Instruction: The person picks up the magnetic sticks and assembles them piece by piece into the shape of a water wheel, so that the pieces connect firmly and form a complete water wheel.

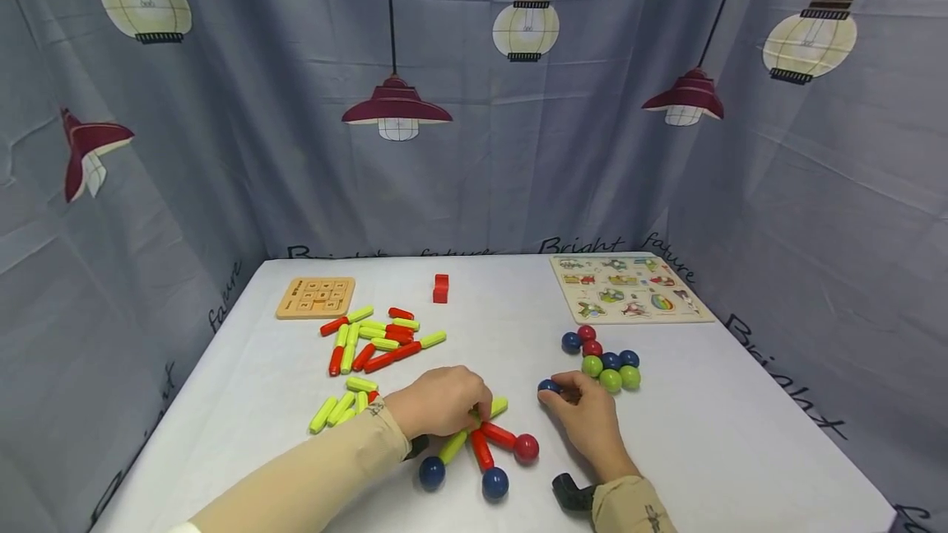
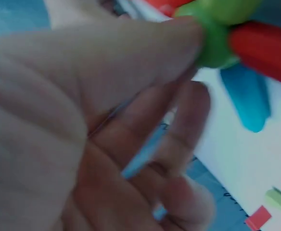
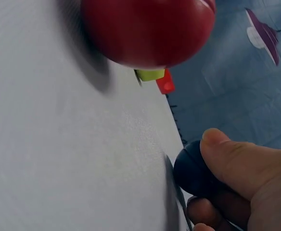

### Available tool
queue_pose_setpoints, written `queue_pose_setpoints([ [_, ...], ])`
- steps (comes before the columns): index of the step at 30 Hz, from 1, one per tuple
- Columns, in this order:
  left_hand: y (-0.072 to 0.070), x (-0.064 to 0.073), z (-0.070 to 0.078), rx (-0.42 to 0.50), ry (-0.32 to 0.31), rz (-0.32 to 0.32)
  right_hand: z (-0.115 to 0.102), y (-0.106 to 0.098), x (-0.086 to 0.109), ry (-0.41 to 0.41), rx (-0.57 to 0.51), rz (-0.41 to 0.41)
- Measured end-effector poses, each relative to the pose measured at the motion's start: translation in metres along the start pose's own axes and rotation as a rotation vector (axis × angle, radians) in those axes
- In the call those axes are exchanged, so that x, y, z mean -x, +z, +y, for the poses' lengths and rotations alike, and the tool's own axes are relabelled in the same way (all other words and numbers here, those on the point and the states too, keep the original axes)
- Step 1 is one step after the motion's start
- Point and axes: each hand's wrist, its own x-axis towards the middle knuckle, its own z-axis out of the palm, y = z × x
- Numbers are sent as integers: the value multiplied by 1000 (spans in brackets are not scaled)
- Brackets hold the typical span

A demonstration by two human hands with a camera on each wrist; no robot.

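Observation:
My left hand point(image 1: 443, 397) pinches the green ball point(image 2: 216, 42) at the hub of a ball-and-stick figure, mostly hidden by the hand in the head view. From the hub, a yellow-green stick point(image 1: 453, 447) runs to a blue ball point(image 1: 432, 474). One red stick point(image 1: 481, 451) ends in another blue ball point(image 1: 494, 484), a second red stick point(image 1: 499, 435) in a red ball point(image 1: 527, 448). A further yellow-green stick point(image 1: 499, 406) points away. To the right, my right hand point(image 1: 592, 426) holds a loose blue ball point(image 3: 191, 169) between thumb and fingers, low over the table.
Loose red and yellow-green sticks point(image 1: 381, 360) lie in groups at left. Several blue, red and green balls point(image 1: 611, 381) cluster beyond my right hand. At the back are a wooden number board point(image 1: 316, 298), a red block point(image 1: 440, 289) and a picture puzzle board point(image 1: 629, 289).

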Motion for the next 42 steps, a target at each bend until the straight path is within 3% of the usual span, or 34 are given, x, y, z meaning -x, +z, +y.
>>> queue_pose_setpoints([
  [3, -2, -4, 7, -17, -81, -2, 0, 2, 0, -17, -6, -13],
  [8, 5, -16, 21, -94, -274, 33, 0, 3, 1, -31, -18, -20],
  [13, 16, -21, 24, 9, -389, 0, 0, 6, 2, -46, -53, -63],
  [24, 19, -14, 20, 102, -300, 84, -2, 6, 3, -138, -161, -151],
  [26, 17, -11, 19, 87, -300, 89, 1, 5, 3, -186, -133, -44],
  [29, 12, -5, 19, 62, -298, 86, 5, -1, 2, -203, -74, 288],
  [31, 9, -1, 19, 62, -296, 77, 7, -6, 1, -130, -45, 496],
  [33, 7, 1, 20, 66, -289, 69, 9, -11, -1, -7, -32, 575],
  [37, 7, 3, 19, 55, -265, 77, 11, -17, -3, 165, 59, 468],
  [42, 8, 4, 18, 31, -224, 75, 14, -18, -5, 190, 147, 387],
])
